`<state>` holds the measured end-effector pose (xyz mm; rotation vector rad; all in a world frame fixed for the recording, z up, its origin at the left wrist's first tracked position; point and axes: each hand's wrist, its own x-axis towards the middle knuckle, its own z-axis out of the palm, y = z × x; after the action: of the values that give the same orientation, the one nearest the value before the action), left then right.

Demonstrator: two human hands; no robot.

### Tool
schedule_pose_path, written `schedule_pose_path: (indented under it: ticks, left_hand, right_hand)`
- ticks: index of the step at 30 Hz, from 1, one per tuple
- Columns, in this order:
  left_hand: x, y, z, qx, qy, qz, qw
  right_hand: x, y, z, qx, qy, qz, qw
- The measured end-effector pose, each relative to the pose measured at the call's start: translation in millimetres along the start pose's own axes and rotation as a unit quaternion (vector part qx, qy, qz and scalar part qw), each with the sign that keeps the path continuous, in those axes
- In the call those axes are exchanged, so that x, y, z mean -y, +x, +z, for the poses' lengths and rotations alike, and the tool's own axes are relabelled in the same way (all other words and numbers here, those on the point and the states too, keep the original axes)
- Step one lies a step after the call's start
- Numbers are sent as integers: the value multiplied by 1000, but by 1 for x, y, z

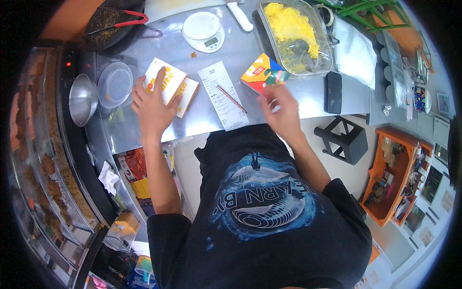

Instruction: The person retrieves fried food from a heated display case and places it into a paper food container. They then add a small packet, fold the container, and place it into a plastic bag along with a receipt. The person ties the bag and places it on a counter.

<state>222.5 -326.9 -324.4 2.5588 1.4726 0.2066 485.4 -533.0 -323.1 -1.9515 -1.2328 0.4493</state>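
Observation:
My left hand (153, 108) rests with spread fingers on a white printed carton (166, 77), which overlaps a second white carton (188, 95) on the steel counter. On the right, my right hand (279, 108) is at the near edge of a colourful carton (265, 74) in red, yellow and blue; its fingers are curled and slightly blurred, and whether they grip it cannot be told. Between the hands lies a long printed paper slip (216, 83) with a thin dark and red pen or pencil (231, 98) across it.
Behind stand a white digital kitchen scale (203, 30), a white-handled knife (240, 16), and a clear tub (285, 70) of yellow food. A black phone (332, 93) and plastic bags (353, 50) lie right. At left are a metal bowl (83, 100), a plastic lid or container (114, 85) and a dark pan (108, 29).

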Motion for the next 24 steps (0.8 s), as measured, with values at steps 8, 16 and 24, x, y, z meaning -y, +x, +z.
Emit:
schedule_pose_path:
  ticks: [8, 16, 24]
  left_hand:
    - [22, -29, 30, -148, -321, -13, 935]
    - [28, -17, 81, -195, -819, -218, 494]
    - [-49, -15, 29, -191, -753, -261, 573]
  right_hand:
    - [-4, -29, 44, 113, -77, 22, 990]
    - [56, 111, 153, 114, 304, 50, 945]
    - [75, 104, 129, 224, 262, 63, 937]
